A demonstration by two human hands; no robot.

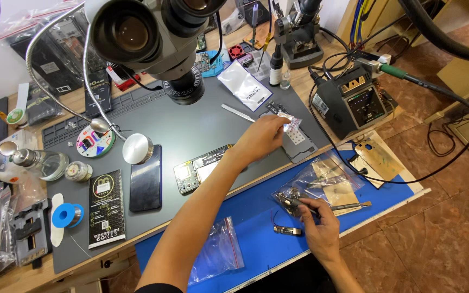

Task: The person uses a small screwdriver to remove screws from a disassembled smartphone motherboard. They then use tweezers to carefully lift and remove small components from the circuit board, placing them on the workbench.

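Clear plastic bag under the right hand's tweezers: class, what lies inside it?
Inside the clear plastic bag lie small dark metal parts and a tan flat piece. The right hand and tweezers cover some contents.

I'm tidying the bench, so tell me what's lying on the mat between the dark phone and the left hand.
In the head view, an opened phone with its circuit board showing lies on the grey mat, between the dark phone and the left hand.

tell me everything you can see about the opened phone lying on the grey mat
The opened dark phone with its back cover off lies flat and slanted on the grey work mat, below the microscope head. Its inside faces up: a greenish circuit board at its left end, a pale rectangular part beside it. The left forearm passes over its right end; contact is unclear.
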